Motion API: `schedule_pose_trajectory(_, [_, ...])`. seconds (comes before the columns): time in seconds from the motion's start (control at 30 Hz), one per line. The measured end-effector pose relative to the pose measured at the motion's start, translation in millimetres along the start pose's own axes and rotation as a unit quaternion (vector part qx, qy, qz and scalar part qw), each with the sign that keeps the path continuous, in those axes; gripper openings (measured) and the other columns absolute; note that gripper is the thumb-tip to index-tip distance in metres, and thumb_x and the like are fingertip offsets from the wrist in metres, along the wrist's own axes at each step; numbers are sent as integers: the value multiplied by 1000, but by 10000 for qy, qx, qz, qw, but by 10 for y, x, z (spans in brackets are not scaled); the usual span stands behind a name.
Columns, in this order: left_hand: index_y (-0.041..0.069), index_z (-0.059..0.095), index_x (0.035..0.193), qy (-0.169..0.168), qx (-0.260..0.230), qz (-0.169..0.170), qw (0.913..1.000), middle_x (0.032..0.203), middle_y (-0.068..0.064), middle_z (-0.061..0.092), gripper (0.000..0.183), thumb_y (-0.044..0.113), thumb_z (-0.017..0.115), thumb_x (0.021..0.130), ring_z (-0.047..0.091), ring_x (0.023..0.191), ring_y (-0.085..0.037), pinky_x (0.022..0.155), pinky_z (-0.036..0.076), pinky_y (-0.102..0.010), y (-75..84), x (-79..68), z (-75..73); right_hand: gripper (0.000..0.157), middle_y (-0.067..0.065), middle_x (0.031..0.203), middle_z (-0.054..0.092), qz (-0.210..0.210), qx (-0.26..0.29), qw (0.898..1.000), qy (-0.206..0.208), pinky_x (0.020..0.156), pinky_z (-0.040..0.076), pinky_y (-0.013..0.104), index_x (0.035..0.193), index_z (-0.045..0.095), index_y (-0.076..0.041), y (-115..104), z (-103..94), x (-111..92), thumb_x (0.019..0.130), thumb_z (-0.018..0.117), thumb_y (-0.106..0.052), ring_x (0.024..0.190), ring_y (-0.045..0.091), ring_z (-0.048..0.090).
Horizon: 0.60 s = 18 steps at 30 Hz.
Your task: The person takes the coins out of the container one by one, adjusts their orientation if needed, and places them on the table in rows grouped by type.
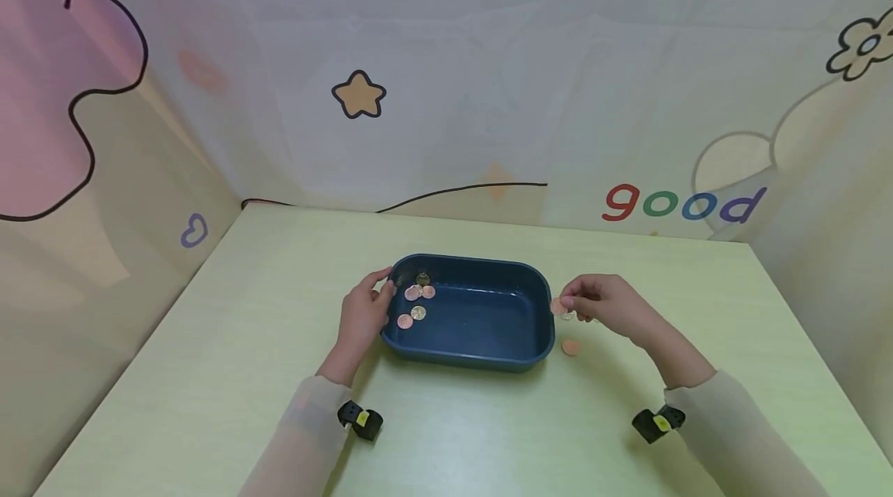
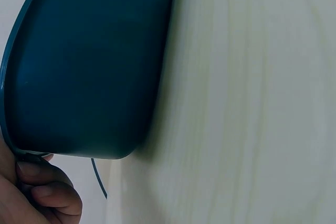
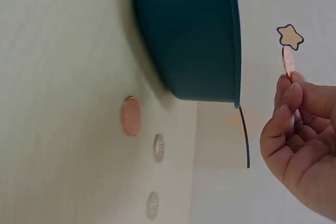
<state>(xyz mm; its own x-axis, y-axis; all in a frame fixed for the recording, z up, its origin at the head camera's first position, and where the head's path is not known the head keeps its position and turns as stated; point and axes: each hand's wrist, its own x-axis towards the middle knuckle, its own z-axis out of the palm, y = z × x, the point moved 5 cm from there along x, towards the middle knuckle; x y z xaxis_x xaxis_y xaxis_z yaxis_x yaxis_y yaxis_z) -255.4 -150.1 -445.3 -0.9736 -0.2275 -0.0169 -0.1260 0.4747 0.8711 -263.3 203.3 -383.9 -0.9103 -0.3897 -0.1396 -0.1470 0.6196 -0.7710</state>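
Note:
A dark blue rectangular tray (image 1: 481, 361) with rounded corners sits on the table, several copper- and gold-coloured coins (image 1: 405, 321) lying in its left end. My left hand (image 1: 364, 312) grips the tray's left rim; in the left wrist view its curled fingers (image 2: 55, 195) show at the tray's edge. Just beyond the right rim, my right hand (image 1: 610, 307) pinches a copper coin (image 3: 288, 62) between thumb and fingertips, held up off the table. On the table below it lie another copper coin (image 3: 131, 116) and two silver-coloured coins (image 3: 159, 148), which the hand partly hides in the head view.
The pale wood-grain table (image 1: 453, 435) reaches back to a printed cloth backdrop (image 1: 453, 109) with a star and the word "good". More cloth hangs at the left and right sides. A small black device (image 1: 361, 419) is strapped on each sleeve.

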Motion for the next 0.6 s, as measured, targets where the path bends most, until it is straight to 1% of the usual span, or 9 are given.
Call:
schedule_pose_trajectory(0.17, [7, 59, 143, 25, 9, -2, 10000, 58, 4, 41, 41, 21, 54, 105, 43, 48, -10, 51, 36, -22, 1, -5, -7, 22, 5, 84, 62, 95, -39, 9999, 93, 70, 51, 28, 112, 67, 4, 155, 12, -102, 101, 63, -15, 76, 15, 55])
schedule_pose_trajectory(0.37, [7, 59, 144, -6, -19, 12, 10000, 58, 4, 42, 41, 21, 54, 106, 43, 48, -9, 50, 36, -22, 3, 2, -6, 21, 4, 80, 59, 243, -81, 9995, 181, 66, 48, 28, 109, 67, 5, 354, 27, -208, 101, 63, -14, 72, 13, 53])
schedule_pose_trajectory(0.6, [7, 58, 144, -17, -38, 59, 10000, 57, 4, 41, 41, 21, 54, 106, 43, 48, -9, 50, 35, -22, 5, -5, -5, 17, 8, 83, 62, 329, -379, 9986, 150, 63, 47, 26, 105, 66, 6, 547, -14, -320, 101, 62, -10, 71, 13, 52])
